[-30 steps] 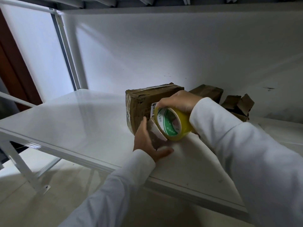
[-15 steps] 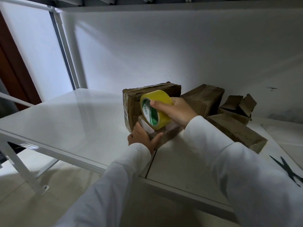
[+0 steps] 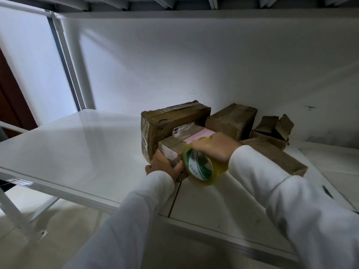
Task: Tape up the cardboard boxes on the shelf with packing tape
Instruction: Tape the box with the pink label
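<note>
cardboard boxes: five | left hand (image 3: 165, 167) grips small box (image 3: 174, 147) | right hand (image 3: 215, 147) grips tape roll (image 3: 202, 167) (yellow) | shelf (image 3: 77, 148) left side open

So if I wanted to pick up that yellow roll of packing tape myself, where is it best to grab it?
Judging by the right hand, come from above and wrap the grip over the yellow roll of packing tape across its outer band. The roll stands on edge, its green-printed core facing the camera, so the curved rim lies open from the top, and it can turn along the small cardboard box.
</note>
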A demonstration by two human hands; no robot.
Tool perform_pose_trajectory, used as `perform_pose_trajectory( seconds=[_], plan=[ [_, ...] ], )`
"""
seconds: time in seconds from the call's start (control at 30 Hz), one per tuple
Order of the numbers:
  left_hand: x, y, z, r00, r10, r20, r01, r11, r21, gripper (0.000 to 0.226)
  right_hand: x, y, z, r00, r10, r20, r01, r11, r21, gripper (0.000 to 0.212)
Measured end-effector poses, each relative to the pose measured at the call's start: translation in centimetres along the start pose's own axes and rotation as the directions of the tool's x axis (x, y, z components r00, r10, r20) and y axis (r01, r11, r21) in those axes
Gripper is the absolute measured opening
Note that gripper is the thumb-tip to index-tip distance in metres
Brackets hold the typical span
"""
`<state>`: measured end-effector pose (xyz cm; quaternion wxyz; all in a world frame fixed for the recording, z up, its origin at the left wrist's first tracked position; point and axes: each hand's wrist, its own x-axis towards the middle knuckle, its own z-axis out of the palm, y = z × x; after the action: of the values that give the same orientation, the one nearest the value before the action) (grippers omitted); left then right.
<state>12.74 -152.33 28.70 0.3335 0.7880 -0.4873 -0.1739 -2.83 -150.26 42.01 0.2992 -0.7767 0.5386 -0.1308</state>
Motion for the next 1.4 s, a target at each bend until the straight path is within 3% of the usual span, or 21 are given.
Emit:
perform_pose_trajectory(
  seconds=[0.17,0.37,0.47,0.57,0.6,0.63,0.73,0.8,1.27,1.4],
  plan=[
    [-0.3,0.4,-0.7,0.999,-0.006,0.047,0.008,0.999,-0.038,0.105,-0.3,1.8,2.0,1.0,0.013,0.014,-0.014,0.997,0.069,0.018],
    [0.0,0.8,-2.4,0.979,0.039,0.198,-0.037,0.999,-0.015,0.155,0.2,2.7,3.2,0.999,0.024,-0.023,-0.021,0.994,0.11,0.024],
    [0.1,2.0,-5.1,0.95,-0.014,0.312,0.033,0.998,-0.054,0.122,0.6,2.8,3.8,0.991,0.08,-0.109,-0.06,0.982,0.177,0.029],
    [1.3,3.8,-7.0,0.991,0.073,0.112,-0.056,0.988,-0.147,0.058,0.9,2.8,4.0,1.0,0.022,0.001,-0.022,0.988,0.153,0.027],
    [1.5,4.6,-7.2,0.991,0.121,0.063,-0.114,0.987,-0.111,0.049,0.9,3.0,4.1,1.0,0.028,-0.004,-0.027,0.985,0.173,0.031],
    [1.5,5.3,-7.2,0.984,0.169,0.061,-0.165,0.984,-0.069,0.053,1.1,3.1,4.2,0.999,0.048,-0.02,-0.043,0.978,0.204,0.033],
    [1.0,6.6,-6.0,0.957,0.139,0.253,-0.181,0.972,0.15,0.087,1.7,3.6,4.8,0.994,0.099,-0.048,-0.086,0.971,0.224,0.046],
    [0.8,6.7,-5.1,0.962,0.095,0.254,-0.167,0.945,0.281,0.093,2.1,3.9,5.0,0.994,0.097,-0.041,-0.089,0.982,0.165,0.052],
    [0.6,7.2,-5.3,0.966,0.038,0.255,-0.159,0.866,0.474,0.102,2.4,3.6,4.9,0.986,0.146,-0.086,-0.137,0.986,0.096,0.058],
    [1.1,7.0,-5.2,0.964,0.057,0.26,-0.176,0.869,0.463,0.101,1.7,4.3,4.6,0.989,0.143,-0.025,-0.142,0.989,0.042,0.057]
  ],
)
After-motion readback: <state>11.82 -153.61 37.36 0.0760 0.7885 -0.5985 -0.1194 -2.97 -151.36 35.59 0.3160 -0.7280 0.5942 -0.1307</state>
